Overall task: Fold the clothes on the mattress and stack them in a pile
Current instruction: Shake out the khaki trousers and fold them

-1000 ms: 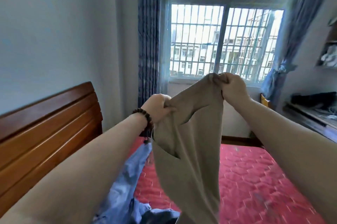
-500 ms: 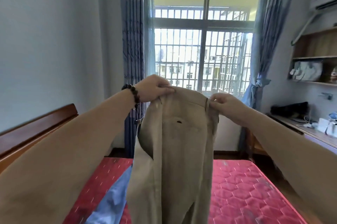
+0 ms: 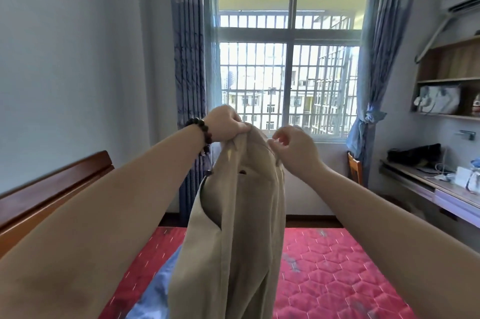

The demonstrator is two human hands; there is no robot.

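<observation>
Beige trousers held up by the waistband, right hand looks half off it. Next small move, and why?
Probably bring the right hand back onto the waistband and pinch it. The left hand grips the top of the beige trousers, which hang above the red mattress, while the right hand's fingers are curled just beside the cloth; whether they grip it I cannot tell. Two firm grips should let the legs line up before folding.

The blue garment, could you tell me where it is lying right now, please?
In the head view the blue garment lies low on the left of the red mattress, partly hidden behind the hanging beige trousers and beneath the left forearm.
</observation>
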